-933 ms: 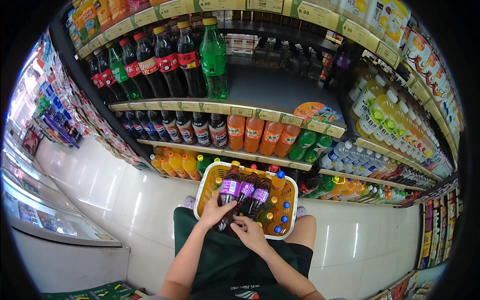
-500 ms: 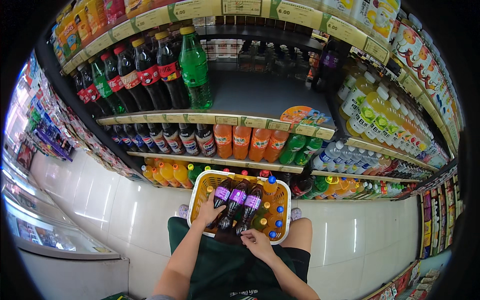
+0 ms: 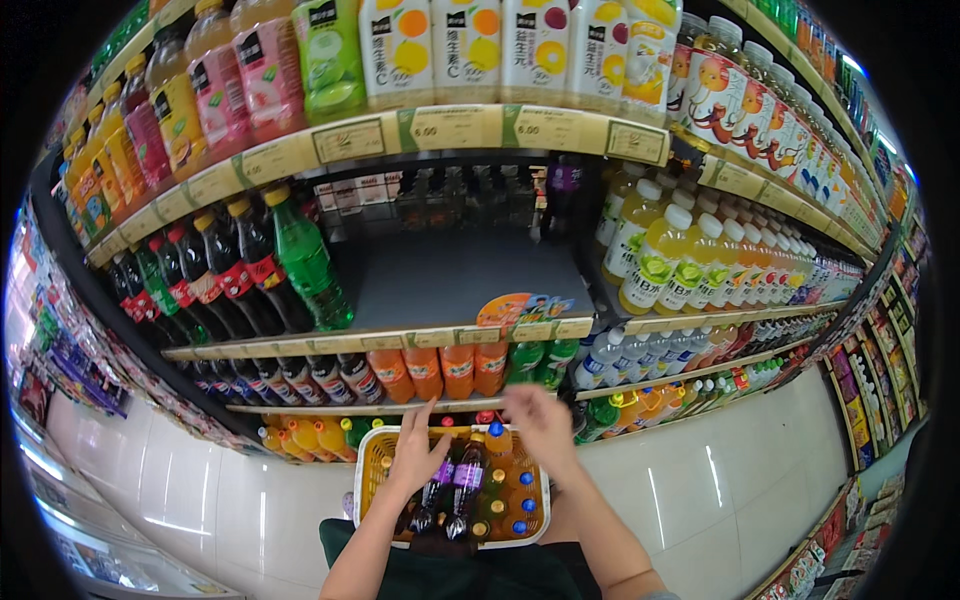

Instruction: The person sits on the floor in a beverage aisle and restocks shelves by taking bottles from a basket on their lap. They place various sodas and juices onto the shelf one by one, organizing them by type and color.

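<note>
Head view: your left hand [image 3: 416,460] is open, fingers spread, over the left side of the yellow basket [image 3: 376,462], just beside two dark purple-labelled bottles [image 3: 466,488] tilted inside it. Your right hand [image 3: 545,428], blurred, is raised by the basket's far right corner, near a blue-capped bottle [image 3: 497,441]; whether it is open or closed, I cannot tell.
</note>
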The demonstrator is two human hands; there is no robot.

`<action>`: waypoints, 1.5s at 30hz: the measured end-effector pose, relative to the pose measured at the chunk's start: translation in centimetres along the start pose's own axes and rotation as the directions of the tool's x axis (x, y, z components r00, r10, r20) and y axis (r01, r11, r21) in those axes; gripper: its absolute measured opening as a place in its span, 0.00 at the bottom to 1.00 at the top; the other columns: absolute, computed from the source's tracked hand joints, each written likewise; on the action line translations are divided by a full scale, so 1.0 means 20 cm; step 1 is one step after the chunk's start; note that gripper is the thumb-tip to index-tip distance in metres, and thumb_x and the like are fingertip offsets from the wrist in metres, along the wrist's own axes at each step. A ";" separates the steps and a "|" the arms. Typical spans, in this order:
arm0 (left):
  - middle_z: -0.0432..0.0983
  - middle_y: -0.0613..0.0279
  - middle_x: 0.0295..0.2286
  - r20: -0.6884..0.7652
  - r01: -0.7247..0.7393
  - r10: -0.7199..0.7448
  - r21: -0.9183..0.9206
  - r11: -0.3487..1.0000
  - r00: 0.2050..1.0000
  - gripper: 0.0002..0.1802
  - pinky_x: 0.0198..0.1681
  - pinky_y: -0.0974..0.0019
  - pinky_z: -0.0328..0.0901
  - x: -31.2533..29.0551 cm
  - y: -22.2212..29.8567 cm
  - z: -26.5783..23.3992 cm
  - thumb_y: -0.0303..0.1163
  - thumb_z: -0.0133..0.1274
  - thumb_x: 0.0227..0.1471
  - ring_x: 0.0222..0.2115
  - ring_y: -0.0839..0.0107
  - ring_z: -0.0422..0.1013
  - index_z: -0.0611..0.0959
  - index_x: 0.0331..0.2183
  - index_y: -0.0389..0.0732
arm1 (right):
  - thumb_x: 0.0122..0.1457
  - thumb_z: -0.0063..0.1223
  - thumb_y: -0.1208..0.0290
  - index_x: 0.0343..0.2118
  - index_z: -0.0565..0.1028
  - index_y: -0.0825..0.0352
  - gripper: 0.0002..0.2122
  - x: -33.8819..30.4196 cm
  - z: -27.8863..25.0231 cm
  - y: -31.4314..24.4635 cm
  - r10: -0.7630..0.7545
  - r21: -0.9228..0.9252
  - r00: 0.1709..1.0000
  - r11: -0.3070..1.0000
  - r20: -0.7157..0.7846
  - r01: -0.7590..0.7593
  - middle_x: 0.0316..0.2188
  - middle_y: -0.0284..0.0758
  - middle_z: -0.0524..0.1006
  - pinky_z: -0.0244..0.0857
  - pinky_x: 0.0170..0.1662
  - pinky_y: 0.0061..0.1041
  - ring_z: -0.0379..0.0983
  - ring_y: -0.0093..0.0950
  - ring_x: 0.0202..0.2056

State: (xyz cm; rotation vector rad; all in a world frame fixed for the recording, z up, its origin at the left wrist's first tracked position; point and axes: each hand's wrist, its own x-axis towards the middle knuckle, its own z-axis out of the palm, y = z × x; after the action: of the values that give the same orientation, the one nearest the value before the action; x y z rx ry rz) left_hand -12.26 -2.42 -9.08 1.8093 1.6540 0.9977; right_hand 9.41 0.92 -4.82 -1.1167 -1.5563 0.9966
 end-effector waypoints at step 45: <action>0.77 0.54 0.37 -0.042 -0.104 0.096 -0.499 0.860 0.995 0.26 0.44 0.63 0.66 -0.16 0.60 -0.10 0.38 0.63 0.46 0.38 0.68 0.73 0.75 0.44 0.33 | 0.36 0.65 0.72 0.40 0.71 0.67 0.24 -0.17 -0.06 -0.48 -0.485 -0.626 0.863 0.631 0.141 0.458 0.34 0.41 0.71 0.63 0.38 0.36 0.68 0.42 0.37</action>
State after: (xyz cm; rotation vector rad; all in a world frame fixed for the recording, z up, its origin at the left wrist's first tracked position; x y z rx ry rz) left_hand -6.36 -7.48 0.83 1.5400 1.1654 1.3435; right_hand 9.23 -4.66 3.75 -1.0545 -2.0898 0.0464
